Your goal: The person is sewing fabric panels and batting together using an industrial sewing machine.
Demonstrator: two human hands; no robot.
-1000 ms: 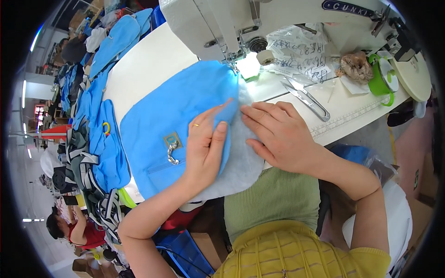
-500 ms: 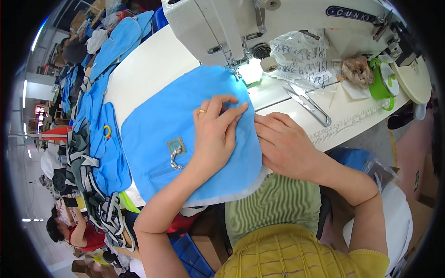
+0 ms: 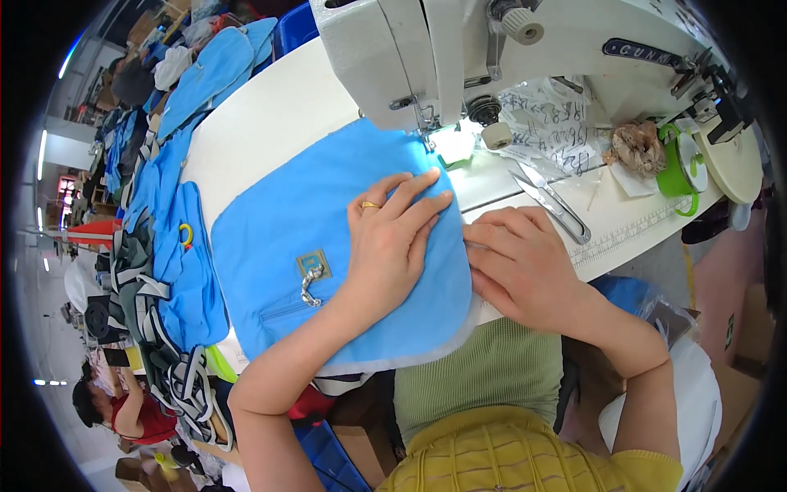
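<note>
A blue fabric piece (image 3: 270,230) with a pale backing edge lies on the white table, its upper corner by the lit needle and presser foot (image 3: 429,139) of a white sewing machine (image 3: 385,57). It bears a square metal tag (image 3: 312,264), a short cord pull (image 3: 310,291) and a zip seam. My left hand (image 3: 389,246) lies on the fabric with fingers apart, fingertips toward its right edge. My right hand (image 3: 525,266) is at that right edge with fingers bent and close together, gripping the fabric; its fingertips are partly hidden.
Steel snips (image 3: 566,215), a ruler strip (image 3: 615,238), a green cup (image 3: 680,160), a brown bundle (image 3: 635,148) and marked plastic bags are on the right. Blue cut pieces (image 3: 213,78) and dark straps (image 3: 139,287) pile leftward. A co-worker in red (image 3: 135,414) is at lower left.
The blue layer, folded back at its right edge earlier, now lies flat over the pale one. My left hand has flattened with fingers spreading; my right hand has moved down and right.
</note>
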